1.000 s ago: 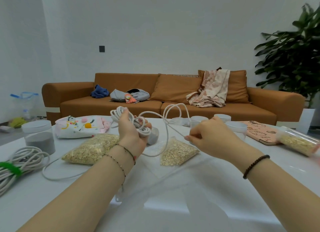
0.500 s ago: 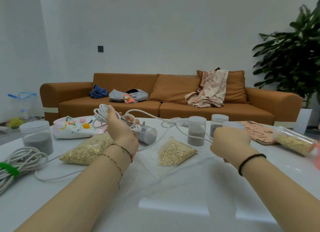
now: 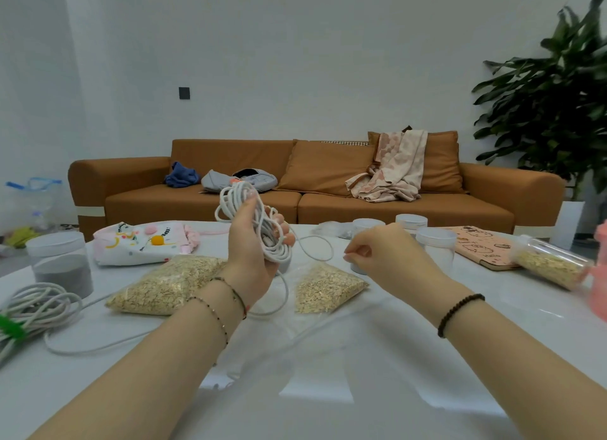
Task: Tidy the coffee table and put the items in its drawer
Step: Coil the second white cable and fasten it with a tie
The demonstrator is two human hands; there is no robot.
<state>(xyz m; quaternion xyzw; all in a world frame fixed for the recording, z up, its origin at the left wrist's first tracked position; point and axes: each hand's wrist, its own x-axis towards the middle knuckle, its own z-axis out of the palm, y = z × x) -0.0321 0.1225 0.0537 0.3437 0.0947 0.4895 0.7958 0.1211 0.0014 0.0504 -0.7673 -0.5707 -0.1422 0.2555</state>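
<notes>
Progress looks early: the white glossy coffee table (image 3: 328, 367) is cluttered. The left hand (image 3: 253, 252) is closed around a half-wound coil of white cord (image 3: 259, 223), raised over the table's middle; the right hand (image 3: 384, 259) pinches its loose strand. Two clear bags of oat flakes (image 3: 170, 288), lidded plastic jars (image 3: 59, 262) and a pink notebook (image 3: 483, 246) remain. No drawer shows.
</notes>
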